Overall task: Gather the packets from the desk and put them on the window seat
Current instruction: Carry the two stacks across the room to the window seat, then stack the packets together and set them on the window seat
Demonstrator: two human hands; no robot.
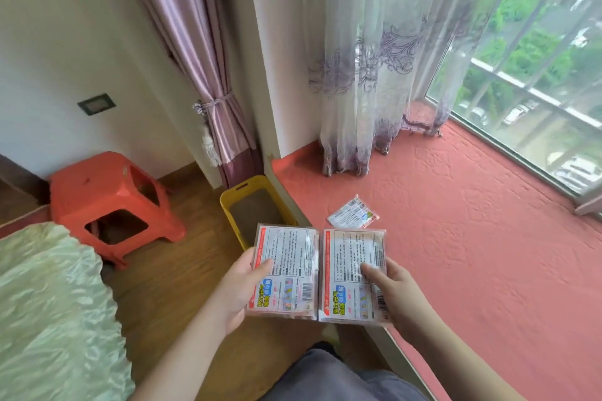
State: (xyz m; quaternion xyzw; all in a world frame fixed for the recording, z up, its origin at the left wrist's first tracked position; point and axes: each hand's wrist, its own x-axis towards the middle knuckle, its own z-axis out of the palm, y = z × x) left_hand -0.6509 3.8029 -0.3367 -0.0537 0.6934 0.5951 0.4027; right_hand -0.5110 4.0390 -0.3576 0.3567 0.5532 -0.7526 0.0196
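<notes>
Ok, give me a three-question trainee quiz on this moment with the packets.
1. True or false: the left hand and right hand each hold a packet.
2. Where does the small packet lie? A) orange stool B) window seat C) yellow bin
3. Fill in: the left-hand packet and right-hand packet are held side by ____.

Key: 1 true; 2 B; 3 side.

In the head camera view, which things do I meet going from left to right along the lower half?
Green bed cover → orange stool → yellow bin → left hand with packet → right hand with packet → red window seat.
</notes>
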